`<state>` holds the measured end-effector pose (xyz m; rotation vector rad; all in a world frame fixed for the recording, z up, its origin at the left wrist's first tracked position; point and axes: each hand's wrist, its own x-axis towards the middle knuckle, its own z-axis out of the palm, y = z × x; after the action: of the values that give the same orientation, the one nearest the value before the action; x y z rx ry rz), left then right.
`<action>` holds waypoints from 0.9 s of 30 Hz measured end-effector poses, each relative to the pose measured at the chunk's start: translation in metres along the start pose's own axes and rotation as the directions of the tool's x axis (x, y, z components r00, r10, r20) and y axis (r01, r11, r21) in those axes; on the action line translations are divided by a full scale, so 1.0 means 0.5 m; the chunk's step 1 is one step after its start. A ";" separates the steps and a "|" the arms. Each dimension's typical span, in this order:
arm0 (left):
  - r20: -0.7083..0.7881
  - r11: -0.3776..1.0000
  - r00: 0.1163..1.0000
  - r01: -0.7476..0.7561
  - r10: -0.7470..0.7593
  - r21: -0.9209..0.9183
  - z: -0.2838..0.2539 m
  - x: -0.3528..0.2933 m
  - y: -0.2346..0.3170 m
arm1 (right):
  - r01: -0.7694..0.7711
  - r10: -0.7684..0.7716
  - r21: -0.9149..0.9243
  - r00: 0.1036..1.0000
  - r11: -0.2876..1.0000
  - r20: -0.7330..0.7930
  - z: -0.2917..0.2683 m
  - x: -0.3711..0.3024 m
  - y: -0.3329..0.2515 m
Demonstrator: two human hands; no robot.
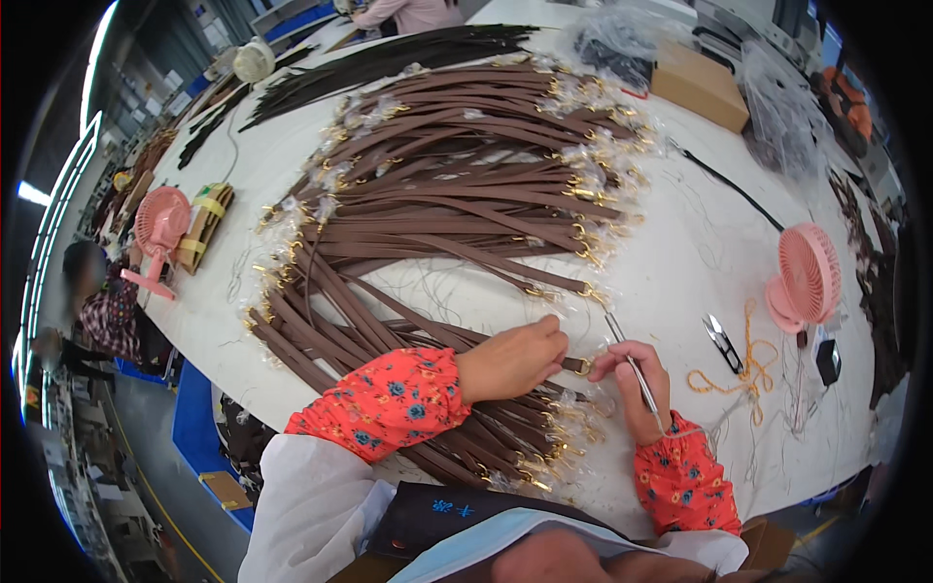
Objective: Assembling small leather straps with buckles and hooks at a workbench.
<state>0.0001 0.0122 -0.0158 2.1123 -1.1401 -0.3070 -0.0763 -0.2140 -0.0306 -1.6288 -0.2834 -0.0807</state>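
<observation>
My left hand is closed on the end of a brown strap, its fingers pinched together. At that end sits a gold metal ring or clasp. Just to the right, my right hand has its fingers bent around a slim silver pen-like tool; its thin tip points up and away from me. A pale thread or cord hangs near the tool's lower end. The right fingertips are close to the clasp; whether they touch it I cannot tell. More brown straps with gold hooks lie in heaps beneath and beyond my hands.
To the right lie snips, yellow cord, a small black item and a pink fan. Another pink fan stands left. Black straps, a cardboard box and clear plastic bags occupy the far side.
</observation>
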 end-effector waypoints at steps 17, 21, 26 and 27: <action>-0.011 0.993 0.999 -0.034 0.033 -0.110 -0.008 0.001 -0.008 | 0.130 -0.060 -0.541 0.988 0.831 0.144 -0.009 0.018 -0.023; -0.026 0.987 1.000 0.007 -0.012 -0.161 -0.004 -0.002 -0.007 | 0.092 -0.049 -0.531 0.994 0.842 0.094 -0.017 0.008 -0.009; 0.016 0.980 0.997 0.079 -0.078 -0.183 -0.006 -0.001 0.001 | 0.127 -0.115 -0.402 0.992 0.907 0.054 -0.006 0.005 -0.021; 0.018 0.977 0.995 0.096 -0.094 -0.188 -0.003 -0.001 0.000 | 0.148 -0.138 -0.282 0.989 0.948 0.053 -0.002 0.002 -0.019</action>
<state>0.0006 0.0131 -0.0146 2.0020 -0.9758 -0.4515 -0.0773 -0.2142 -0.0210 -1.8960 -0.4315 -0.2139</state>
